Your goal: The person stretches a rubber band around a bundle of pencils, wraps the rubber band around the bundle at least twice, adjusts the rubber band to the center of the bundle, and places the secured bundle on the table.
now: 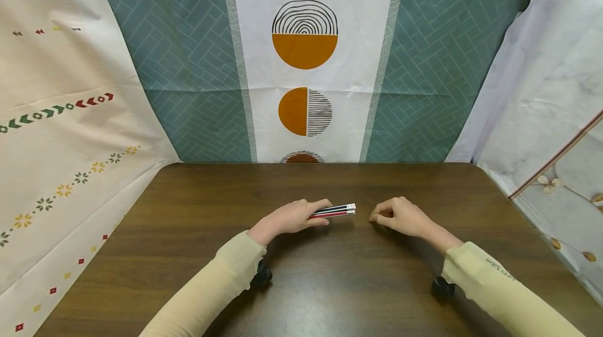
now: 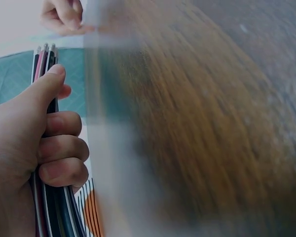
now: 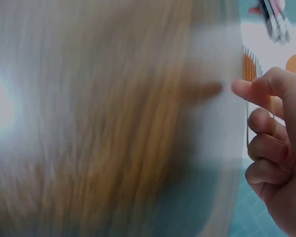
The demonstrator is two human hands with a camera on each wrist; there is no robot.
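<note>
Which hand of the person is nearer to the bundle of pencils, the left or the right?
The left. The left hand grips the pencils; the right hand is beyond their projecting ends, with a gap between, not touching them.

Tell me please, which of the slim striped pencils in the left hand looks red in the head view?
The slim red pencil, lowest of the bunch gripped by the left hand; the other visible pencils, above it, look black and white.

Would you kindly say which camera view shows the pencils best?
The left wrist view: it shows the pencils close up, above and below the left hand gripping them. The head view shows only their ends, small; the right wrist view, just blurred ends at top right.
</note>
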